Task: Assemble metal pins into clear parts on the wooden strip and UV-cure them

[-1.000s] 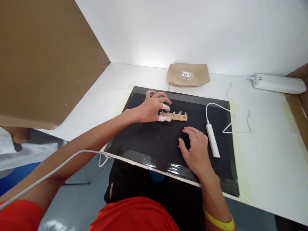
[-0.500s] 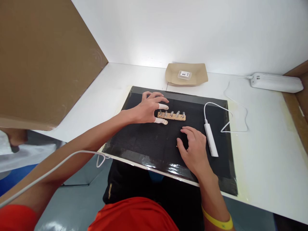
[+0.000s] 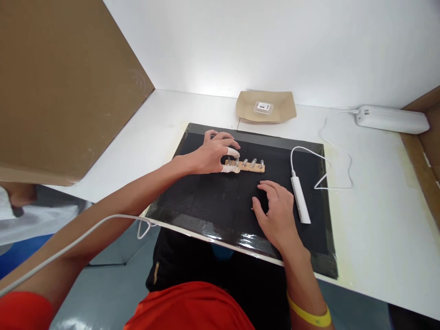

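Observation:
A small light wooden strip [image 3: 250, 168] lies on the black mat, with several clear capsule-shaped pieces standing or leaning in a row along it. My left hand [image 3: 216, 153] reaches over its left end, white finger covers on thumb and index finger. These two fingertips pinch the second clear piece from the left [image 3: 237, 162]; the contact itself is partly hidden. My right hand [image 3: 277, 213] rests on the mat nearer to me, fingers loosely curved and apart, holding nothing. A tiny light speck shows by its thumb, too small to name.
Right of my right hand lies a white stick-shaped device [image 3: 300, 199] with a looping cable. A brown paper tray [image 3: 287, 110] holding a small clear box [image 3: 264, 107] stands behind the mat [image 3: 206, 206]. A white power strip [image 3: 392, 119] is at back right, a cardboard panel [image 3: 68, 82] at left.
The thumb and index finger of my left hand have come closer together around the second clear piece. My right hand stays where it was.

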Demonstrator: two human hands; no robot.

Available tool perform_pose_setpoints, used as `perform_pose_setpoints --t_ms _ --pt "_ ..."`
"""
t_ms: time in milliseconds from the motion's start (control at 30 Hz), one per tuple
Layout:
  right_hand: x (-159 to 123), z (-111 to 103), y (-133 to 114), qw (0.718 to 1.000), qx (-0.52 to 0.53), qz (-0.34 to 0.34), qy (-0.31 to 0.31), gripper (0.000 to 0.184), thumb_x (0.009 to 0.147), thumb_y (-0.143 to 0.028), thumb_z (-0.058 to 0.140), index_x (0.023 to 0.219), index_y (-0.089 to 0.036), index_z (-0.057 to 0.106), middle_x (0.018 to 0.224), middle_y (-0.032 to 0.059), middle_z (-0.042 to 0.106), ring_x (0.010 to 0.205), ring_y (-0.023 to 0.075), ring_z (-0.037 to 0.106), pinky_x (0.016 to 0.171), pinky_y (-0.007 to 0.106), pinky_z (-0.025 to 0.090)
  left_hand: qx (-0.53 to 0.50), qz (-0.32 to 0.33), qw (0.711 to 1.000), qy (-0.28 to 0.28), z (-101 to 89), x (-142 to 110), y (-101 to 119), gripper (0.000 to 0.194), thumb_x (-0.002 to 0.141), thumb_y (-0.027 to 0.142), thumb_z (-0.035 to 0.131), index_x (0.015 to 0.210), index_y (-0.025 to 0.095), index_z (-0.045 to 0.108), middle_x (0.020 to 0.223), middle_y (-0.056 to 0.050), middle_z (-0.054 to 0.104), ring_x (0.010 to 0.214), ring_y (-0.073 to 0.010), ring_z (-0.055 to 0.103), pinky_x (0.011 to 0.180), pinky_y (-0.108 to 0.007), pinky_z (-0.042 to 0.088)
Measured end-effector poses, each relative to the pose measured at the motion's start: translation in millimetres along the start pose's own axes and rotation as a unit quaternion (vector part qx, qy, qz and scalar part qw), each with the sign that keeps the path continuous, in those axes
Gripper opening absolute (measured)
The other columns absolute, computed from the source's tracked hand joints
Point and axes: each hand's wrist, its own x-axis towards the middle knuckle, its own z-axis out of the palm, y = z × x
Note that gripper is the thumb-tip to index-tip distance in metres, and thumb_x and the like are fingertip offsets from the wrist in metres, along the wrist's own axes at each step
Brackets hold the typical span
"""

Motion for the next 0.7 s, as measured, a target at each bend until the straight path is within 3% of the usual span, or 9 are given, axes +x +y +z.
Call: perform_pose_setpoints --t_ms 700 --pt "-0.5 -0.5 0.3 1.0 0.0 -0.001 -0.007 0.022 0.098 -0.027 0.057 0.119 -0.021 0.059 0.127 0.0145 0.069 0.12 0.0318 0.063 0.103 0.051 0.043 0.018 0.005 0.999 -0.034 -2.9 3.1 3.4 0.035 0.083 0.012 0.065 0.116 0.023 0.072 0.147 -0.009 0.063 0.141 -0.031 0.045 0.106 -0.05 0.02"
